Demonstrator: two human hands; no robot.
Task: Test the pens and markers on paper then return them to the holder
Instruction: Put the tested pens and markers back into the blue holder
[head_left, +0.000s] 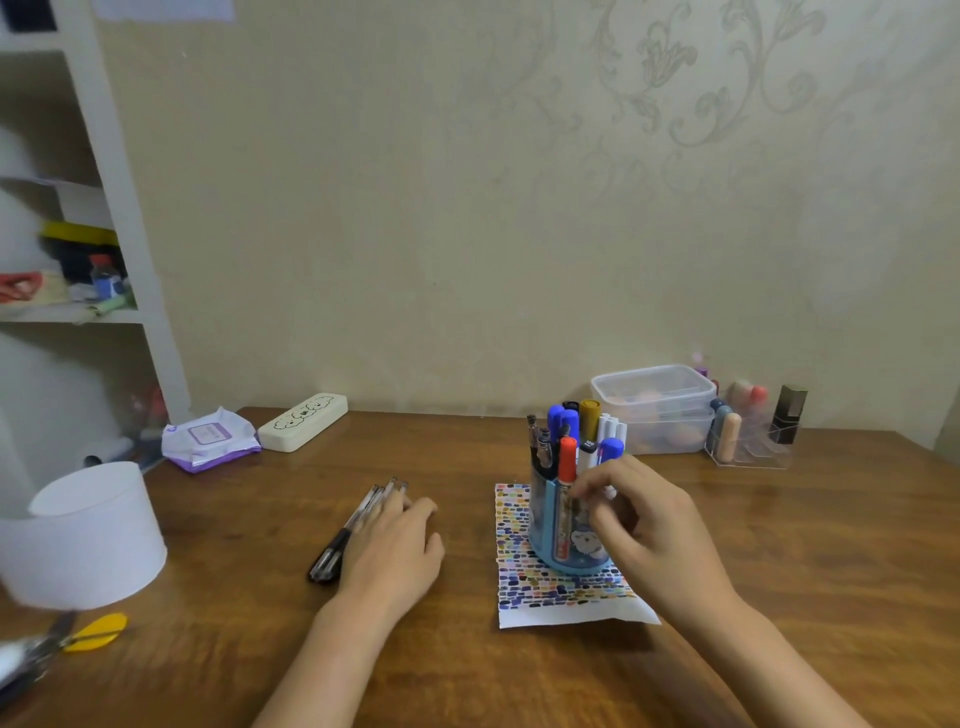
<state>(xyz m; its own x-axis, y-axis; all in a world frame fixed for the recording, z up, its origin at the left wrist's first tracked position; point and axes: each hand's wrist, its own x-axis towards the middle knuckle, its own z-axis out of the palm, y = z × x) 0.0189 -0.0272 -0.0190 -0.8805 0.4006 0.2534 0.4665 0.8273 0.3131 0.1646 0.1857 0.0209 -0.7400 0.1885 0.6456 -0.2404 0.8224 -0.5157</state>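
A blue pen holder (563, 540) full of pens and markers stands on a sheet of paper (561, 597) covered in small coloured marks. My right hand (644, 525) is at the holder's right rim, its fingertips pinched on a white marker (589, 460) that stands in the holder beside a red-capped marker (567, 460). My left hand (395, 545) lies flat on the table, fingers resting over a bunch of clear pens with black caps (345, 535) that lie side by side.
A white cylinder (88, 535) and yellow-handled scissors (96, 631) sit at the left edge. At the back stand a cream pencil case (303, 422), a wipes pack (208, 439), clear plastic boxes (657, 408) and a cosmetics organiser (750, 431). White shelves (78, 208) rise at the left.
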